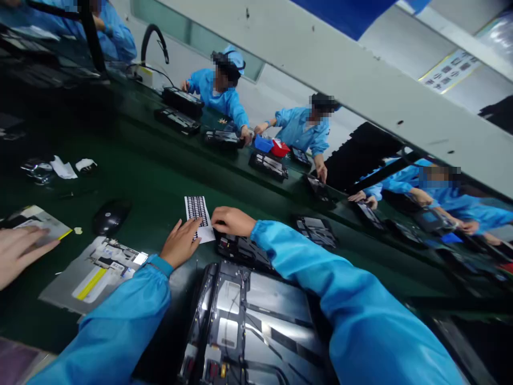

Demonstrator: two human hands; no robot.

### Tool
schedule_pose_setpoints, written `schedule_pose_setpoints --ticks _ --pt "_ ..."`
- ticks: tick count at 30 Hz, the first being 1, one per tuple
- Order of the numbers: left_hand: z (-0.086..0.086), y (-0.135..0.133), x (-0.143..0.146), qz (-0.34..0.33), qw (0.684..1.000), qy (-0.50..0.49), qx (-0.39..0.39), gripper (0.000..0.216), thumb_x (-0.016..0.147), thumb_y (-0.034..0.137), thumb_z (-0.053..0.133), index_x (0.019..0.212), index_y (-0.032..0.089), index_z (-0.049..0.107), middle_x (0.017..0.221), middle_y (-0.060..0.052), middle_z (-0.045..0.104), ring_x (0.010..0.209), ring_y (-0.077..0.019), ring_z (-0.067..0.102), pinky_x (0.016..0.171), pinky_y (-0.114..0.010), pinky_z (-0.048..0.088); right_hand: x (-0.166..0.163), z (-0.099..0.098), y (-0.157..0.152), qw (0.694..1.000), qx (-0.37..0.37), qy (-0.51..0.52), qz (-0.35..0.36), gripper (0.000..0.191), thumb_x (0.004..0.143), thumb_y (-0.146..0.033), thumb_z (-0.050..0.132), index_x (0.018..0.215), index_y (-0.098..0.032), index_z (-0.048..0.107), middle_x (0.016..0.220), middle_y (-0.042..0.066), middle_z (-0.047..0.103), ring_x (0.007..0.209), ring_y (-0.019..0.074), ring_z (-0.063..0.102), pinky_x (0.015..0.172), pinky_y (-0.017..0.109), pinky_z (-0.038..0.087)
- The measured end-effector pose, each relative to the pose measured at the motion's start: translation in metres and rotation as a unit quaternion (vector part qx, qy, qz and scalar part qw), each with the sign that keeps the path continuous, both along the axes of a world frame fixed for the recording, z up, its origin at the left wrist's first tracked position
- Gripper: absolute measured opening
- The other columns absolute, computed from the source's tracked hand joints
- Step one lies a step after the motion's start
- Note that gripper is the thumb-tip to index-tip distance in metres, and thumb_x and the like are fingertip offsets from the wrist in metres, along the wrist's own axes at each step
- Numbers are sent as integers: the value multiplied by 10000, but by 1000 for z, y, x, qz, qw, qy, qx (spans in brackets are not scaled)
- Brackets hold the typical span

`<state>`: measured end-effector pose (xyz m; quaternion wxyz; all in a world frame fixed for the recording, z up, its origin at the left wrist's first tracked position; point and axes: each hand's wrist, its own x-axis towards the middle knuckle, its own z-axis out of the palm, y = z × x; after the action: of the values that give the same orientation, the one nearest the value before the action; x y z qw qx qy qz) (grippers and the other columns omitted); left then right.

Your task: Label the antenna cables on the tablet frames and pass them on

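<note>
A white sheet of small black stickers lies on the dark green bench. My left hand rests on its lower part, fingers stretched out and flat. My right hand sits at the sheet's right edge, fingers curled down in a pinch; what they grip is too small to see. Just below my hands lies an opened laptop chassis with silver shielding and black tape strips showing.
A black mouse and a silver drive with a yellow label lie to the left. Another person's hand reaches in at the far left. Several workers in blue sit across the belt, with laptop units lined along it.
</note>
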<state>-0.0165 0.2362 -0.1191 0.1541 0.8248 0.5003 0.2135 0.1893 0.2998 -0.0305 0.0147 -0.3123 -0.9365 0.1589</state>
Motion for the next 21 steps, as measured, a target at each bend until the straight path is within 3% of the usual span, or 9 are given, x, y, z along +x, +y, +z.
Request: schedule_pose_setpoints --ticks 2,5,8,11,13,16,18,21 --pt "-7 -1 -2 0 1000 9 -9 551 957 248 453 1494 136 394 1496 -150 524 1439 -262 435 1224 -516 273 -7 -26 13 1000 -3 -12 5 70 904 -89 630 899 -143 675 953 75 663 927 179 600 872 284 462" --pt "-10 -2 -4 0 1000 16 -17 558 971 262 442 1510 135 373 1520 -149 496 1461 -245 402 1244 -489 235 -10 -47 15 1000 -9 -24 1 83 930 -113 594 894 -136 665 964 85 644 920 181 574 866 286 441" --pt "-10 -1 -3 2 1000 20 -20 566 971 260 441 1514 122 365 1518 -153 498 1466 -243 393 1247 -483 224 -15 -55 15 999 -16 -32 -6 73 921 -108 589 889 -126 651 972 94 635 905 182 559 860 291 435" --pt "-10 0 -3 1 1000 23 -15 562 973 268 437 1513 128 369 1519 -142 499 1465 -238 396 1246 -482 229 -26 -50 20 999 -27 -33 -20 61 867 -66 621 840 -119 632 895 76 627 842 170 554 828 284 447" --pt "-12 1 -4 -4 1000 23 -9 558 972 278 440 1509 139 378 1512 -136 509 1455 -240 412 1241 -490 245 -27 -31 22 998 -35 -23 -40 97 841 -37 619 810 -128 613 842 45 614 794 150 550 787 262 458" --pt "-13 6 -5 -23 1000 14 1 524 969 293 447 1478 171 431 1501 -123 525 1437 -271 438 1222 -547 270 -6 25 1 995 -27 14 -95 106 901 -59 532 873 -143 591 883 29 603 795 131 551 775 251 472" --pt "-10 12 -4 -38 999 -3 11 461 971 313 446 1413 197 514 1501 -115 526 1425 -305 451 1196 -603 286 23 73 -38 991 -12 69 -112 111 954 -110 483 912 -161 571 926 28 592 824 129 556 800 263 486" --pt "9 18 -5 -44 997 -51 43 398 996 375 423 1276 172 621 1567 -104 442 1452 -334 399 1169 -592 332 66 132 -134 981 24 171 -91 126 987 -153 468 898 -195 546 951 44 591 927 155 573 865 302 511"
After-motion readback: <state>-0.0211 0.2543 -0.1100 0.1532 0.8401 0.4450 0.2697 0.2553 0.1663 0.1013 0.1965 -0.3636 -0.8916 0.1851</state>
